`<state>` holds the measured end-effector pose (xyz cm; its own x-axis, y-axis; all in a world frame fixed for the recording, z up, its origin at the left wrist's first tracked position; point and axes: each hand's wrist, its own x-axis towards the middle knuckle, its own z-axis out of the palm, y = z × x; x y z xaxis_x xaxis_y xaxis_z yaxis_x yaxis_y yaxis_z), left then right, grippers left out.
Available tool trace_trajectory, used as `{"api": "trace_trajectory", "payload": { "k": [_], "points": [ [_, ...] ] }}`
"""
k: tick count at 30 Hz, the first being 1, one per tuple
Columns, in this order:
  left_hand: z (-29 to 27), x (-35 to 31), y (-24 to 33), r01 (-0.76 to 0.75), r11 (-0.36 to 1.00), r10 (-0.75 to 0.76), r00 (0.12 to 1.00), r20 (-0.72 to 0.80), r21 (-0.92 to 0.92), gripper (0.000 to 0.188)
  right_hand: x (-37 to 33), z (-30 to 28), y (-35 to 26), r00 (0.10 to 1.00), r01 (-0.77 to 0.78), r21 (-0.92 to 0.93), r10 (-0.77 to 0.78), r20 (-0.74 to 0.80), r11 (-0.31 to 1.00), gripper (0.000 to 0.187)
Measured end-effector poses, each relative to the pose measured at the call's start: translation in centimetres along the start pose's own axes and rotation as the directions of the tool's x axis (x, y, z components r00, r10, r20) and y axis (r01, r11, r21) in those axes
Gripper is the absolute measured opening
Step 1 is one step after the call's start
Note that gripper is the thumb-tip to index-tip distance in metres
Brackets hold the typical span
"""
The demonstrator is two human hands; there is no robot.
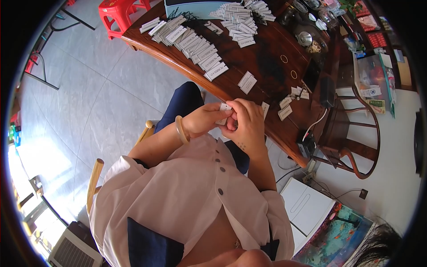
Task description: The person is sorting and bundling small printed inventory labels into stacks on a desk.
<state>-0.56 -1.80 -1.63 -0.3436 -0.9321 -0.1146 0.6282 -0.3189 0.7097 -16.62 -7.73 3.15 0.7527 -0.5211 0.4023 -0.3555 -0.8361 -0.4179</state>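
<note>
So the left hand, the one with the cream-coloured round bangle on the wrist, has a small white rectangular card tag pinched between thumb and fingers, right by the near edge of a dark reddish-brown polished wooden table. The right hand is up against it with fingers curled in; they hide the tag's right side, so I honestly can't tell if that hand is gripping it too. Just past the hands there's a little stack of white tags, and a few loose white tags with dark cords sit off to the right. Further left is a long overlapping row of white printed tags, with another messy heap of white tags near a pale blue box. Two thin tan rings lie apart on the wood, near a black flat phone-like slab.
</note>
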Motion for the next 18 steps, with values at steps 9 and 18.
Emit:
{"api": "trace_trajectory", "payload": {
  "k": [9,18],
  "points": [
    [0.0,-0.4,-0.8,-0.439,0.853,0.486,0.865,-0.126,0.283,0.026,-0.1,0.3,0.0,0.983,-0.098,-0.156,0.072,-0.167,0.983,0.071],
    [0.4,-0.4,0.0,-0.302,0.755,0.434,0.896,-0.098,0.582,0.017,-0.5,-2.3,2.5,0.990,-0.120,0.060,0.124,-0.072,0.991,0.064]
  ]
}}
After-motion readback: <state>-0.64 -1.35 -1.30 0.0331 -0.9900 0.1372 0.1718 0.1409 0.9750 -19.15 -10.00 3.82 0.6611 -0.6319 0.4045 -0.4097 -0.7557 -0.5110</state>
